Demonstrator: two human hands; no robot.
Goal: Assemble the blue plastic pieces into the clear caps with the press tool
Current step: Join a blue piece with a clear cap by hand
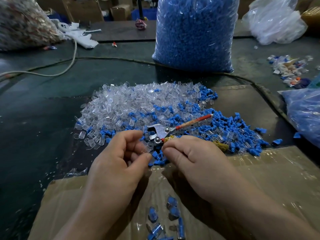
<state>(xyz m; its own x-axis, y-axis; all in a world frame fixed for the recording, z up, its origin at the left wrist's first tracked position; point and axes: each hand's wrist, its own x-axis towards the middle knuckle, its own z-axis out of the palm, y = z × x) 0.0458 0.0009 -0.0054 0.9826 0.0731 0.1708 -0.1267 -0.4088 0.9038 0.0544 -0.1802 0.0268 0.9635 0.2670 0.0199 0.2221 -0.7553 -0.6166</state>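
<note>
Bare worktop point(34, 127) open on left, cap pile point(131, 104) and press tool point(157, 134) crowd the centre, tall blue bag point(194, 32) blocks behind, cable point(112, 58) crosses far side.

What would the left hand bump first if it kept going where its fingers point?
Probably the red-handled metal press tool, just beyond the clear plastic cap the left hand pinches; depth is unclear.

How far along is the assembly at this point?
Done: a few assembled caps lie on the cardboard. In hand: left hand pinches a clear cap by the press tool; right hand close beside, hold unclear. Left: a big loose pile and a full bag.
</note>
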